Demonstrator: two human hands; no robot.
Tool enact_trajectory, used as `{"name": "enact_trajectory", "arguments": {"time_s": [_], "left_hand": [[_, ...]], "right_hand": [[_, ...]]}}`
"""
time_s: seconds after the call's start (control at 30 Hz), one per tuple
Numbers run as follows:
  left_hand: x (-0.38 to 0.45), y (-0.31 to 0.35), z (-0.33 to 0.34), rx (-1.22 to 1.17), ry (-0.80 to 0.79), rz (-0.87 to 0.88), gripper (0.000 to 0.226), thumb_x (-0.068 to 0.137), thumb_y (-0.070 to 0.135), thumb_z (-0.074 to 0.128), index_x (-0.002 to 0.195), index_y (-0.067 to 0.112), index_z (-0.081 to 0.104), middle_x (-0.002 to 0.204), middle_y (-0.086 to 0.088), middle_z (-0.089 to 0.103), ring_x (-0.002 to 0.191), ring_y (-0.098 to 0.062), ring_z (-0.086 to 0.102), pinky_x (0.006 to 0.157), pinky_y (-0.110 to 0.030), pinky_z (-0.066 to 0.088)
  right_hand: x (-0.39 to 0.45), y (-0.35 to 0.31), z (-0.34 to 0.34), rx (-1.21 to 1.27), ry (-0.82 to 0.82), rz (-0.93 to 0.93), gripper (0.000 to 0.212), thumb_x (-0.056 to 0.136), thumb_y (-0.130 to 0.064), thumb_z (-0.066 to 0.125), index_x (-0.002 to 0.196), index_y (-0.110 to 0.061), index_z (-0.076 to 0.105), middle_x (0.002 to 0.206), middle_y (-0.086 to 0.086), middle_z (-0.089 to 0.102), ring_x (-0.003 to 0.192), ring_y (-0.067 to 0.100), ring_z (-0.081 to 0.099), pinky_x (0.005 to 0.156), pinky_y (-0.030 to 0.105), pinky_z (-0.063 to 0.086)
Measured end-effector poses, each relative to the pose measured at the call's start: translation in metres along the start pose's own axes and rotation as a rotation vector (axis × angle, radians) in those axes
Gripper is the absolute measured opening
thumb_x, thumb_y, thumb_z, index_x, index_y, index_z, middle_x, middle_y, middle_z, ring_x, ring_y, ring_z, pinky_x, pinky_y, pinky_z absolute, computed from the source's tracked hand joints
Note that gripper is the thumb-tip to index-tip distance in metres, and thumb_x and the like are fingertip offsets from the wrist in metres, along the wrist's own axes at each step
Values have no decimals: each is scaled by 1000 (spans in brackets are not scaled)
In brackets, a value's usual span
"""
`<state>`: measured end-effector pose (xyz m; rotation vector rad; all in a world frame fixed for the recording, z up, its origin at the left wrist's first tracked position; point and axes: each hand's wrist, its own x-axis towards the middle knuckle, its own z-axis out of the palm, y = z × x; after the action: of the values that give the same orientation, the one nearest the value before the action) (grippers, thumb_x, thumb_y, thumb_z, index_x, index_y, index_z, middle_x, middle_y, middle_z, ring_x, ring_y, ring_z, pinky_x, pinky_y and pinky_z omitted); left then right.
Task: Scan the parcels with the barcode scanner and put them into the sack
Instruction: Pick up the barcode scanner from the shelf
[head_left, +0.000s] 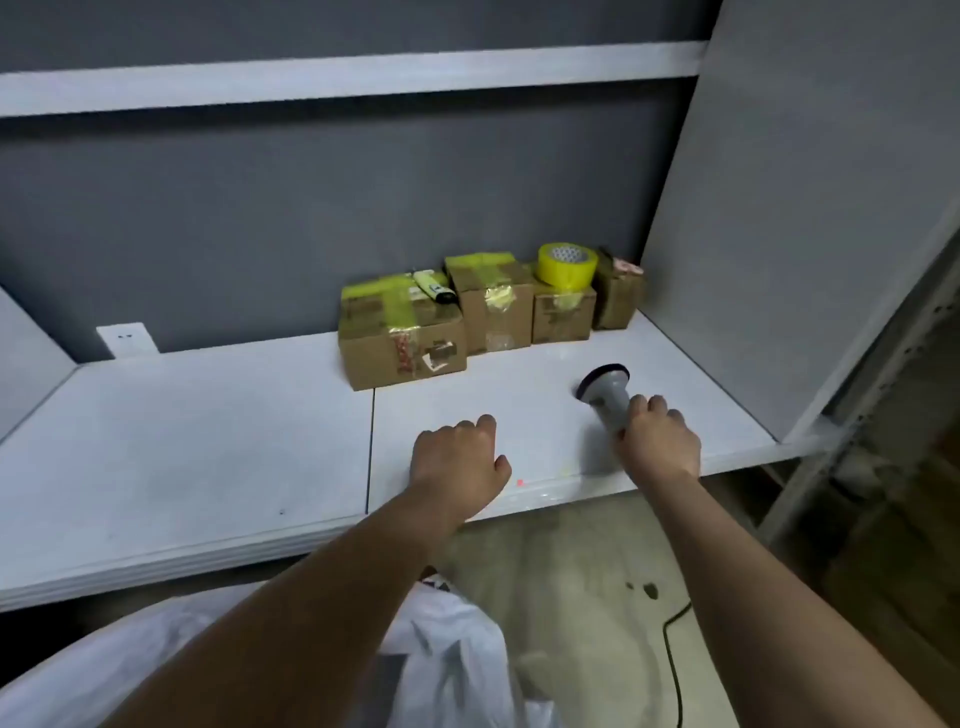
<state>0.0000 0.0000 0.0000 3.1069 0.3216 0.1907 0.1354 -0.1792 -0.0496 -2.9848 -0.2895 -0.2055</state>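
Right hand (658, 441) grips the barcode scanner (605, 393) handle, head pointing far-left; left hand (457, 460) hovers loosely curled, holding nothing. Four parcels (402, 338) stand at the shelf's (182, 441) far right; sack (452, 649) lies near, below

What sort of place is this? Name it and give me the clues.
Probably a parcel packing or sorting station. Taped cardboard parcels line the back of a white shelf, a yellow tape roll sits on one, and the right hand holds a barcode scanner.
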Motion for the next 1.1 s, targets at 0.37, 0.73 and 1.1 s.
{"name": "enact_trajectory", "arguments": {"time_s": [0.37,0.73,1.1], "left_hand": [[16,2,39,11,14,46,30,96,39,44,112,16,53,106,-4,65,94,-24,64,81,-32,45],[-32,-13,-22,22,-12,-30,30,96,37,42,114,17,55,110,-3,64,98,-24,63,82,-32,43],[-182,-21,-174,14,61,-134,32,95,35,41,115,16,57,115,-5,64,105,-27,60,78,-31,36]], "right_hand": [[40,8,64,388,1,163,29,98,-13,43,123,3,45,113,26,59,101,44,56,75,44,42],[-11,4,-14,870,-13,338,43,88,-8,59,127,-5,42,114,19,57,88,35,59,75,42,48],[-154,-30,-219,1198,-57,211,32,97,-34,54,108,-4,53,77,9,52,64,19,51,51,27,36]]}}
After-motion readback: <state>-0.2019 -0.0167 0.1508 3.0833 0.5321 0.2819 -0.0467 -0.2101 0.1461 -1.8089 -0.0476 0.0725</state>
